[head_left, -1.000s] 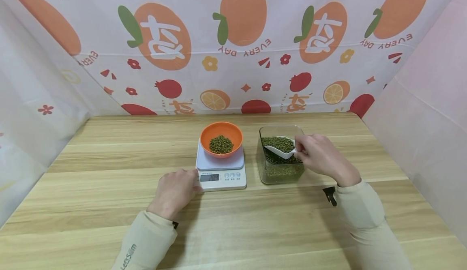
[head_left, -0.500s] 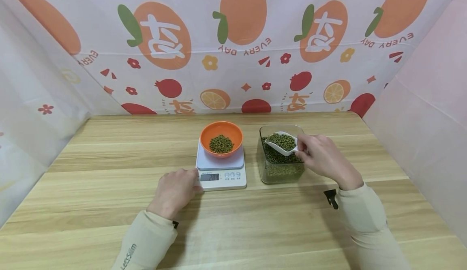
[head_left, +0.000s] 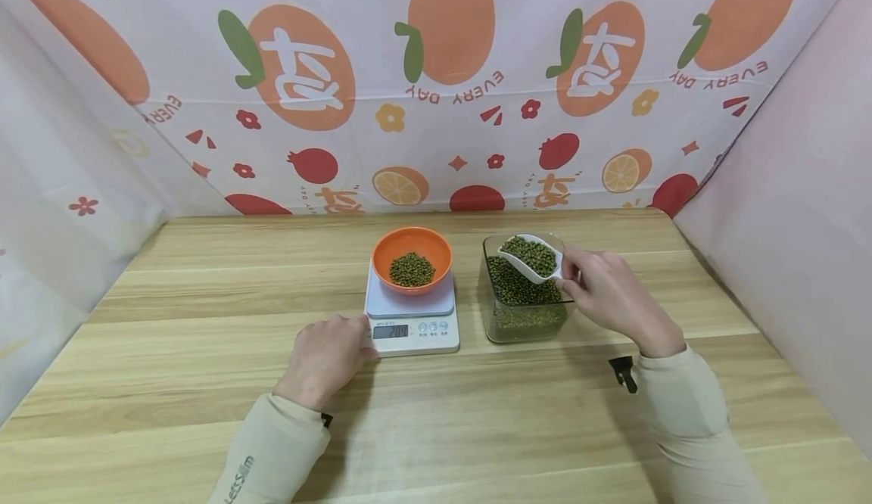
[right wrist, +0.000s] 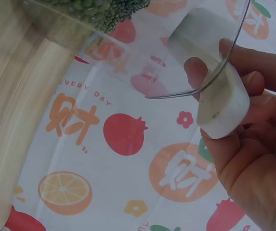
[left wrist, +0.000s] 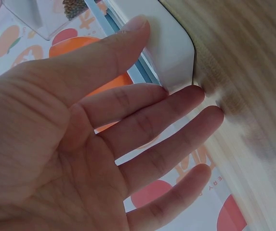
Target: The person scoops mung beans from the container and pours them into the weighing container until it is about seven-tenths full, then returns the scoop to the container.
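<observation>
My right hand (head_left: 616, 296) grips the handle of a white scoop (right wrist: 227, 113), which is heaped with mung beans (head_left: 534, 254). The scoop is tilted just above the opening of a clear square container (head_left: 524, 330) partly filled with more mung beans. My left hand (head_left: 327, 360) touches the front left corner of a white kitchen scale (head_left: 415, 345). In the left wrist view its thumb (left wrist: 133, 41) lies against the scale, and the other fingers extend loosely by the corner. An orange bowl (head_left: 383, 249) holding a small pile of mung beans (head_left: 412, 269) stands on the scale's platform; the display is lit with digits.
The container stands just right of the scale, with a narrow gap between them. Both are on a wooden table (head_left: 225, 315). A fruit-patterned cloth (head_left: 368, 141) hangs behind the table, with pale cloth walls at both sides.
My right hand has raised the loaded scoop out of the beans, up to about the container's rim. The left hand, scale and bowl have stayed in place.
</observation>
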`<state>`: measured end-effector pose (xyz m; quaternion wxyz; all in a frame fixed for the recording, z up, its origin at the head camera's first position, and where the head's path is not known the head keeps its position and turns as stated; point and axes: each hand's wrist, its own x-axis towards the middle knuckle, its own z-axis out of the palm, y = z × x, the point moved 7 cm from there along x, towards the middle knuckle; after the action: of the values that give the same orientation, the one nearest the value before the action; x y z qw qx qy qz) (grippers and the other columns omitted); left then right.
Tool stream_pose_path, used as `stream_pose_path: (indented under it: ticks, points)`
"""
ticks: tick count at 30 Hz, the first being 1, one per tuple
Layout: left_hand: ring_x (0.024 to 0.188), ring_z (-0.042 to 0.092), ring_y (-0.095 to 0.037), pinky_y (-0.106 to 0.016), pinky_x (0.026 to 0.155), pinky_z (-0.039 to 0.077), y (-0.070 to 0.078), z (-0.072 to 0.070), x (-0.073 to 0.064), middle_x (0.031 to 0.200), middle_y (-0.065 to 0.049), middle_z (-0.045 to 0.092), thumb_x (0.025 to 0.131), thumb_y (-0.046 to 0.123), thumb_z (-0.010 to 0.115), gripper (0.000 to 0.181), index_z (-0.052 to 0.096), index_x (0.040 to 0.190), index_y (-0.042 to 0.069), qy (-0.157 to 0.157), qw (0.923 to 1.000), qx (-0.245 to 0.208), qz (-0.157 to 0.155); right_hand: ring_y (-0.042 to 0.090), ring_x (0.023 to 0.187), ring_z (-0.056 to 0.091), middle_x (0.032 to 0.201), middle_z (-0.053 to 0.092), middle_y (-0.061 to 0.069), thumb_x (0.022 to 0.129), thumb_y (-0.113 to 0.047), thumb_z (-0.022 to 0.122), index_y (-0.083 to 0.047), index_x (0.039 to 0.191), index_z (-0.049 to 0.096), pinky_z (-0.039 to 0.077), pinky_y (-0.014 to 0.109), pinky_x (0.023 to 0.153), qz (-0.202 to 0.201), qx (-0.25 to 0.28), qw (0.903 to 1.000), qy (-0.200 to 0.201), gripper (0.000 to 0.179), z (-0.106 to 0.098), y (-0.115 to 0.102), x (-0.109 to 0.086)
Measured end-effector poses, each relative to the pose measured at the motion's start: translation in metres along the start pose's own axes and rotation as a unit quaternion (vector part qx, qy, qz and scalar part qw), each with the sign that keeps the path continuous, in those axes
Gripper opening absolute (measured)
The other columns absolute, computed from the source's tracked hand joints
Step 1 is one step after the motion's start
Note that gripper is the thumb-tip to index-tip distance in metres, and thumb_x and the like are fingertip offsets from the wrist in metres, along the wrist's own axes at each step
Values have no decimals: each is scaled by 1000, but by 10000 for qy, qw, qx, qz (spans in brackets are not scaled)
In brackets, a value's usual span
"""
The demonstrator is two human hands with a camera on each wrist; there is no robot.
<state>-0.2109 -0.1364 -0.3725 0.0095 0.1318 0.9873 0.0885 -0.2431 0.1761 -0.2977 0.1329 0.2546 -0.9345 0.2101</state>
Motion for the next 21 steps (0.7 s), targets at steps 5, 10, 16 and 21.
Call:
stream_pose_path:
  ticks: [5, 10, 16, 21]
  points:
    - [58, 49, -18, -40, 52, 49, 0, 0, 0, 67, -3, 59, 81, 23, 86, 27, 73, 96, 5, 22, 10000, -16, -10, 13, 57, 43, 65, 51, -4, 87, 2, 75, -11, 78, 53, 36, 31, 55, -16, -12, 10000, 46, 28, -3, 0, -1]
    - [58, 49, -19, -41, 52, 50, 0, -1, -1, 69, -4, 61, 80, 23, 86, 29, 74, 100, 6, 55, 10000, -22, -16, 13, 57, 43, 64, 50, -4, 88, 1, 76, -10, 79, 54, 36, 31, 55, -15, -40, 10000, 51, 26, -7, -1, 0]
    - [58, 49, -18, -39, 52, 49, 0, -1, -1, 67, -3, 58, 80, 22, 86, 28, 73, 97, 4, 34, 10000, -43, -17, 12, 56, 43, 64, 50, -4, 88, 0, 77, -10, 78, 54, 36, 30, 54, -72, -39, 9999, 86, 27, -10, -3, 2]
    - [59, 49, -18, -39, 53, 49, 0, -1, -1, 67, -3, 58, 81, 21, 86, 27, 73, 96, 4, -4, 10000, -65, -37, 12, 55, 42, 63, 50, -4, 88, -1, 77, -10, 78, 53, 36, 29, 53, -98, -29, 9999, 92, 27, -14, -6, 3]
